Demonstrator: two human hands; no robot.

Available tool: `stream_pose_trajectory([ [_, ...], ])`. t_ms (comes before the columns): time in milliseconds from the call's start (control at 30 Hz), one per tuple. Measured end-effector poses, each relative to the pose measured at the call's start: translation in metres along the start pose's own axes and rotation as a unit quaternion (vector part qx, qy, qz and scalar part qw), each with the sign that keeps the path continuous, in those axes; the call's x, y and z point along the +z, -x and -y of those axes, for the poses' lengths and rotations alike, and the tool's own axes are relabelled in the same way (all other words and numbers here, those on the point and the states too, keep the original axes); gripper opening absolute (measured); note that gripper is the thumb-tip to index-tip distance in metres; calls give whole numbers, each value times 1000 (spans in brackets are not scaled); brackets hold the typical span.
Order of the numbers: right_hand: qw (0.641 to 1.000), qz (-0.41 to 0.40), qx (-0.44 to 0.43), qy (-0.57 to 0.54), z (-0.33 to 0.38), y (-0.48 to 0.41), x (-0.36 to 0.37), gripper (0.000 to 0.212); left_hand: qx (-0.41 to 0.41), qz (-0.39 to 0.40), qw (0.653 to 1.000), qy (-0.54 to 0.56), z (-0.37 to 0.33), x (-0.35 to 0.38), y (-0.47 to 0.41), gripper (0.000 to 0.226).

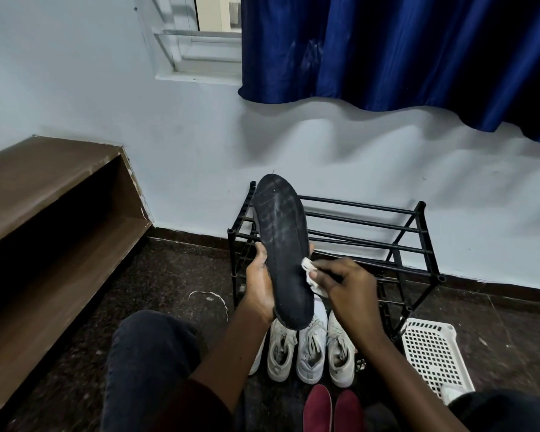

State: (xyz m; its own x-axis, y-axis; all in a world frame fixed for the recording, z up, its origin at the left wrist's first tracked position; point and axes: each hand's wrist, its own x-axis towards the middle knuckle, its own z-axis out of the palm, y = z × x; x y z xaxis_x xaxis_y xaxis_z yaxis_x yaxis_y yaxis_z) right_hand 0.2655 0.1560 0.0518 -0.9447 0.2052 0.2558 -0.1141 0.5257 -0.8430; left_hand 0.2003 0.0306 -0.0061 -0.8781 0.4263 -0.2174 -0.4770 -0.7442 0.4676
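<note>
Black shoe (282, 254) in left hand (260, 286); right fingers (332, 271) pinch cloth (308, 265).

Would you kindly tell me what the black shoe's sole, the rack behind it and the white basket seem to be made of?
Black shoe sole: probably rubber, matte, with tread lines and dusty scuffs. Shoe rack: thin black tubes, likely painted metal. Basket: white moulded plastic, judging by its grid of holes.

Left hand (259, 286) raised, fingers curled gripping, right hand (351, 291) pinching beside it
</note>
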Motion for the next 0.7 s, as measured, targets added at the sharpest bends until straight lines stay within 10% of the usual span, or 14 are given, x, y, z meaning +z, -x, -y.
stream_pose_trajectory([
  [267,984,89,-45,150,-9,6,23,20,32,-34,999,9,-2,0,-4,82],
  [433,961,245,80,101,-14,20,1,16,42,-21,999,21,-2,-6,-3,80],
  [700,973,151,153,-79,-10,-13,-12,24,39,-44,998,3,1,0,-1,76],
])
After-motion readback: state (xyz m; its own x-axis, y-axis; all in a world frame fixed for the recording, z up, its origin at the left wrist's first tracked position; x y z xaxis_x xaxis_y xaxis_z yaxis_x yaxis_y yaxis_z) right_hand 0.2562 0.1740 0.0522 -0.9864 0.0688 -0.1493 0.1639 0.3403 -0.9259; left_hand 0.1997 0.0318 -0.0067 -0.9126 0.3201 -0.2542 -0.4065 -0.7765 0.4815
